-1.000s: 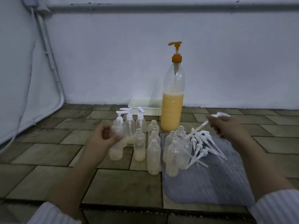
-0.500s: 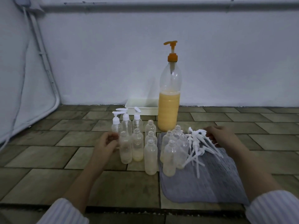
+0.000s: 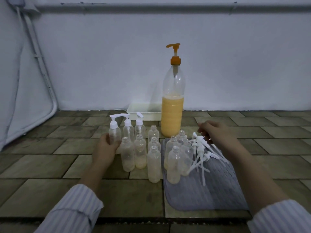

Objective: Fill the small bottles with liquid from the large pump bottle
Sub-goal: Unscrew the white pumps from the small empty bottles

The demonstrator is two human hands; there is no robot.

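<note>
The large pump bottle (image 3: 171, 118), half full of orange-yellow liquid, stands upright at the back with its orange pump on. In front of it stand several small clear bottles (image 3: 154, 163) without caps, some holding a little liquid. Three small bottles behind them at the left wear white pumps. My left hand (image 3: 105, 148) grips the leftmost capped bottle (image 3: 115, 133), which stands on the floor. My right hand (image 3: 217, 133) hovers over a pile of loose white pump heads (image 3: 200, 153), its curled fingertips touching them. Whether it pinches one is unclear.
A grey ribbed mat (image 3: 210, 190) lies at the right under the pump heads and a few bottles. A shallow white tray (image 3: 143, 111) sits against the wall behind the bottles. A white pipe (image 3: 48, 84) runs down the left wall. The floor is brown tile.
My left hand lowered the capped bottle to the floor beside the other capped ones. My right hand came down from holding a pump head in the air to the pile on the mat.
</note>
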